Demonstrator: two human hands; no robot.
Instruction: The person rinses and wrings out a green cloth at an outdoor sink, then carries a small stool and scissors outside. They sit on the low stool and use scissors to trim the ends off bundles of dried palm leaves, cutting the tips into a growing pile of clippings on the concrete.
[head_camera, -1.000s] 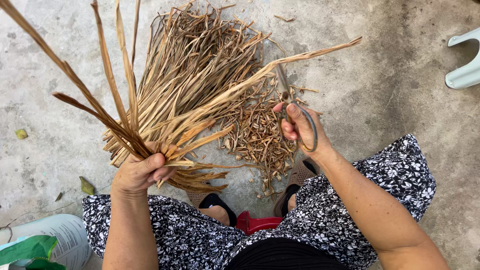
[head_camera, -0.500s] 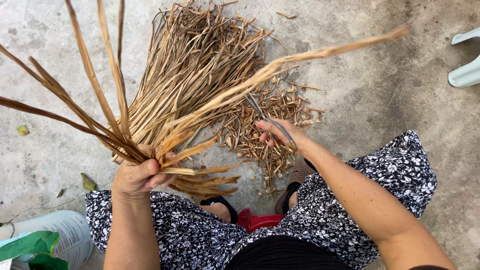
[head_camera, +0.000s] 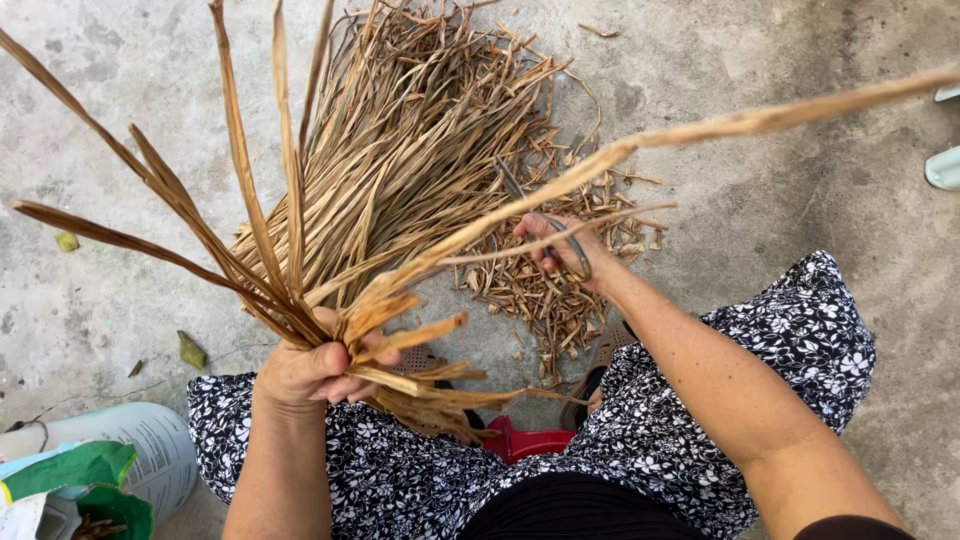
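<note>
Dried leaves (head_camera: 250, 250) higher than before, left-hand (head_camera: 315, 370) bunch.

Landmark: I take the pile of dried leaves (head_camera: 420, 150) on the concrete floor (head_camera: 780, 170).
Bundle: held bunch of leaves (head_camera: 290, 270) in my left hand (head_camera: 315, 370), nearer me than the pile, just left of its near end.
Scissors: scissors (head_camera: 560, 235) in my right hand (head_camera: 565, 255), right of the pile's near end.
Scraps: cut bits (head_camera: 545, 290) on the floor, touching the pile's right edge, under my right hand.
Sack: bag (head_camera: 100, 470) well left of the pile, nearest me.
Lap: skirt (head_camera: 640, 440) nearer me than the pile.
</note>
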